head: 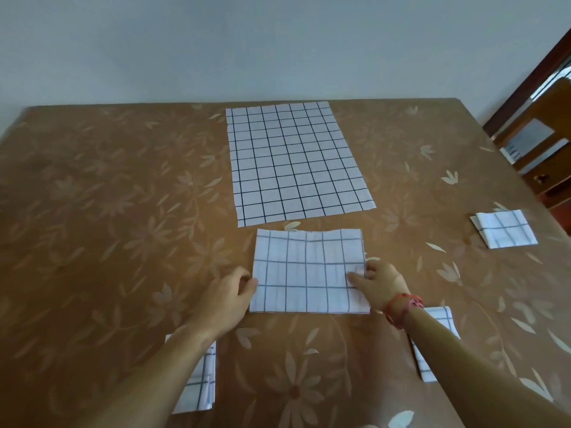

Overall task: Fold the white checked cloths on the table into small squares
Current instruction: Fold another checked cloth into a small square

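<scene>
Near edge, 7 o'clock: folded cloth [197, 384], partly hidden under the left forearm. 5 o'clock: another folded cloth [423, 366], mostly covered by the right forearm. Centre of table [108, 211]: half-folded cloth [309, 273], flat. Left hand [228, 291] grips its 9 o'clock edge, fingers curled, tips hidden. Right hand [380, 282], red bracelet [401, 310] at the wrist, pinches the 3 o'clock edge, thumb on top, fingers tucked out of sight. Farther, 3 o'clock: small folded square [503, 230]. 12 o'clock: unfolded cloth [293, 162], spread flat. Brown furniture [537, 140] at 2 o'clock, cut off by the frame.
</scene>
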Demonstrator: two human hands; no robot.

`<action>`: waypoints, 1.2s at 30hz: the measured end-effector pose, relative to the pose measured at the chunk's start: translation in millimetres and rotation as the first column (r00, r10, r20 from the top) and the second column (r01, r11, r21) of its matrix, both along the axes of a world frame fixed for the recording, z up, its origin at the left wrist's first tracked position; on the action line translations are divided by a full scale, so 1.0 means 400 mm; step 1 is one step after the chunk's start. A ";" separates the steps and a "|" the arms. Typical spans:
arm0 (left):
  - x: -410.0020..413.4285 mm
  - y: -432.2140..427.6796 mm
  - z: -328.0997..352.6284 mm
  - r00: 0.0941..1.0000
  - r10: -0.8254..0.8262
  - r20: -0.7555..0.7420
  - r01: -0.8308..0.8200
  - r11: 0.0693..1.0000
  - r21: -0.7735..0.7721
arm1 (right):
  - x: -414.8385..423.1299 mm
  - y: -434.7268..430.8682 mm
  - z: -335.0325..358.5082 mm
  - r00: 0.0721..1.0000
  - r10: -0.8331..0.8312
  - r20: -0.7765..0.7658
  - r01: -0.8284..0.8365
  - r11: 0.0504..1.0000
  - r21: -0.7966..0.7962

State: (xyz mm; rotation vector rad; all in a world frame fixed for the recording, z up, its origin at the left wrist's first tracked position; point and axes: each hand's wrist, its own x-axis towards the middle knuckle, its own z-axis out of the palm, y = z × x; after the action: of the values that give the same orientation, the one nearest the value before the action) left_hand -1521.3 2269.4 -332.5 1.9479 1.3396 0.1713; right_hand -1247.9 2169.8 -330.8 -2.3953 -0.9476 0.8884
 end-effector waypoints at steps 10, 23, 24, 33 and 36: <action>-0.008 0.000 -0.014 0.998 -0.005 -0.064 0.002 0.999 -0.043 | -0.004 0.033 -0.026 0.998 -0.048 0.028 0.048 0.999 -0.006; 0.007 -0.036 -0.036 0.985 -0.147 -0.092 0.170 0.927 0.335 | -0.003 0.031 -0.019 0.960 -0.019 0.280 0.013 1.000 0.022; 0.014 -0.052 -0.040 0.975 -0.200 -0.091 0.220 0.901 0.375 | -0.010 0.027 -0.016 0.951 -0.003 0.310 -0.004 1.000 0.021; 0.085 -0.203 -0.078 0.879 -0.368 -0.302 0.474 0.739 0.479 | -0.196 -0.081 -0.049 0.678 0.468 0.567 -0.584 0.811 0.029; 0.084 -0.214 -0.112 0.873 -0.364 -0.325 0.481 0.755 0.446 | -0.255 -0.123 -0.084 0.593 0.599 0.538 -0.673 0.735 -0.078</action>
State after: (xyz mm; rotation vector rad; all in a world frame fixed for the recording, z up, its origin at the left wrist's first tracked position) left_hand -1487.8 2183.9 -377.3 2.7563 0.9947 0.0966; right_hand -1349.9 2120.4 -364.4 -2.2075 -2.1177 0.3014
